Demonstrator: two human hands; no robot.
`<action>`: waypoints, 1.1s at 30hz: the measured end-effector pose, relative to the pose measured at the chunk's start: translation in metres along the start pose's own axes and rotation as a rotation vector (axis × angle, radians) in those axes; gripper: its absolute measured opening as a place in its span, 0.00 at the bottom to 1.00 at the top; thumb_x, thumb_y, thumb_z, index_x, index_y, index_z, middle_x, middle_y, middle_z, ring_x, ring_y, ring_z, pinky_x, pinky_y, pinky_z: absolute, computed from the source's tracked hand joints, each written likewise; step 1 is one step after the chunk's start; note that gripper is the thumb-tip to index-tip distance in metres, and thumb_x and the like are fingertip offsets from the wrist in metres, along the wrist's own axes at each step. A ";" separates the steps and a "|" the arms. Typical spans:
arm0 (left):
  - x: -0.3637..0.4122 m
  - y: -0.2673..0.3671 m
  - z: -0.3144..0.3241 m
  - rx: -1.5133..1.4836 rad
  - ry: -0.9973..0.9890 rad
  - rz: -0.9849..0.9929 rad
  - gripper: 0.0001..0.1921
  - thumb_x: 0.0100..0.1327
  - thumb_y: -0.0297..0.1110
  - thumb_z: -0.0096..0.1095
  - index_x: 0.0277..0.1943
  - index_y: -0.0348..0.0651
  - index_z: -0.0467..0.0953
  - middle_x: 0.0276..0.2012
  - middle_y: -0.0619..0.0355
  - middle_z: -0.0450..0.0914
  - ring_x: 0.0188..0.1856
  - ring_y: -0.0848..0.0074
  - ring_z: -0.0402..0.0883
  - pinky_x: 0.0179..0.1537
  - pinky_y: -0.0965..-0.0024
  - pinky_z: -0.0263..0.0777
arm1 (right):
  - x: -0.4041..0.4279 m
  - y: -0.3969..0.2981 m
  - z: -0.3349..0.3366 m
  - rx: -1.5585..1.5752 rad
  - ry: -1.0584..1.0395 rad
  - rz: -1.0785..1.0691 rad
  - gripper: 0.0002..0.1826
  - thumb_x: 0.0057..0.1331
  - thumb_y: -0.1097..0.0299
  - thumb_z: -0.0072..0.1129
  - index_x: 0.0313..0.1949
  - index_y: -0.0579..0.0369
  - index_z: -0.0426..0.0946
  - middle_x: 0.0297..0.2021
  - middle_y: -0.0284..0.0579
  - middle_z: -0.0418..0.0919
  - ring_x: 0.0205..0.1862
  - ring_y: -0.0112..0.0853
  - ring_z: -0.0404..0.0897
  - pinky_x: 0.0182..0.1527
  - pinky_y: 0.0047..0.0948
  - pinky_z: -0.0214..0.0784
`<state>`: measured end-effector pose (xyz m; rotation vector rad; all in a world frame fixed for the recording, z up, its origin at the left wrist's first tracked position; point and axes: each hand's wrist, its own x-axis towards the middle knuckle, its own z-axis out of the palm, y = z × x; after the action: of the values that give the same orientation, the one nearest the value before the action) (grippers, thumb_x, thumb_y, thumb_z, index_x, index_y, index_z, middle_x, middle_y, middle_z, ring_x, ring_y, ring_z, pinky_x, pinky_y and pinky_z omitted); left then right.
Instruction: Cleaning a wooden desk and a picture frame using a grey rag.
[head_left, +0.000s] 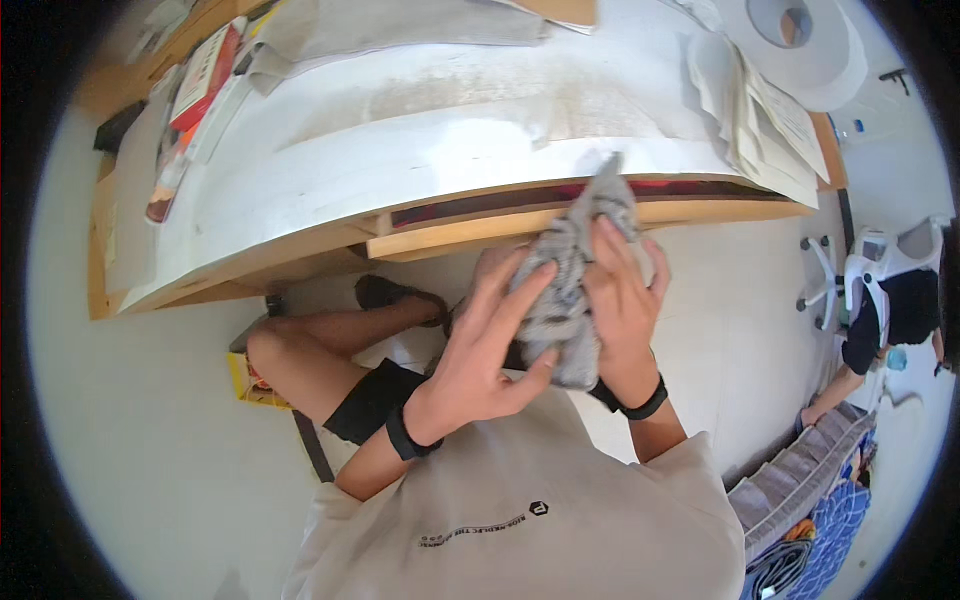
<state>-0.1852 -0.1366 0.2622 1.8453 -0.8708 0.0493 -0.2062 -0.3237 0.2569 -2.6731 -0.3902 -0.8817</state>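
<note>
A crumpled grey cloth is bunched between my two hands, above my lap. My left hand presses on its left side with fingers spread over the folds. On the other side my right hand grips the cloth, its fingers pointing up toward the desk. One twisted end of the cloth rises past the front of a slightly pulled-out wooden drawer. Dark red material shows in the drawer's gap. Above it lies the white desktop, with brownish, worn-looking patches. Black bands circle both my wrists.
A red and white box and a marker-like tube lie at the desk's left. Grey fabric lies along the back. Papers and a large white paper roll sit at right. Beyond, a person bends near a white swivel chair.
</note>
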 end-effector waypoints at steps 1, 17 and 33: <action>0.008 0.002 0.008 -0.014 -0.005 0.002 0.37 0.55 0.28 0.65 0.70 0.39 0.61 0.67 0.34 0.58 0.68 0.41 0.62 0.66 0.53 0.60 | -0.008 0.017 -0.004 -0.097 -0.004 0.027 0.08 0.60 0.65 0.54 0.38 0.52 0.71 0.58 0.51 0.77 0.63 0.37 0.74 0.68 0.49 0.48; 0.038 -0.031 0.048 -0.305 -0.465 -0.095 0.26 0.63 0.27 0.58 0.65 0.34 0.66 0.57 0.40 0.74 0.58 0.49 0.74 0.61 0.56 0.66 | -0.062 0.287 -0.062 0.342 0.317 0.672 0.41 0.59 0.64 0.66 0.68 0.66 0.59 0.60 0.57 0.73 0.58 0.38 0.74 0.62 0.34 0.63; 0.125 -0.041 0.071 0.527 0.141 0.218 0.27 0.57 0.41 0.59 0.59 0.38 0.74 0.61 0.40 0.71 0.64 0.42 0.67 0.62 0.42 0.62 | 0.033 0.117 0.057 0.124 0.202 0.111 0.12 0.59 0.67 0.55 0.41 0.59 0.75 0.62 0.53 0.72 0.65 0.45 0.69 0.63 0.47 0.51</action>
<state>-0.0943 -0.2542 0.2489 2.1860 -1.0215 0.5877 -0.1100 -0.4054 0.2104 -2.4396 -0.2387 -1.0452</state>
